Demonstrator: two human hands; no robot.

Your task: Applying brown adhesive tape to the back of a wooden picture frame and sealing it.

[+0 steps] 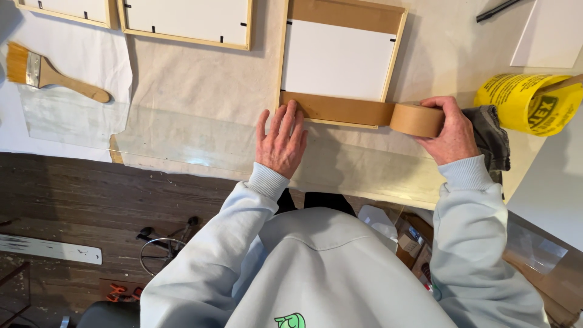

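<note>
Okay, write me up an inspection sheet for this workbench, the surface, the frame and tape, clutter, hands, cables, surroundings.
Surface: table under a pale cloth, clear plastic sheet along its near edge.
Job's things: wooden frame lying back up, brown tape strip along its lower edge, running to the tape roll.
Clutter: paintbrush, yellow roll, grey rag, two more frames at the top.
Hands: left hand flat on the strip's end; right hand grips the roll.
Cables: nothing seen.
Surroundings: dark wood floor, boxes, tools below.

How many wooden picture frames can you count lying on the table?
3: one frame under the hands being taped, a second frame at top centre, a third frame at top left, cut by the edge. More may lie out of view.
</note>
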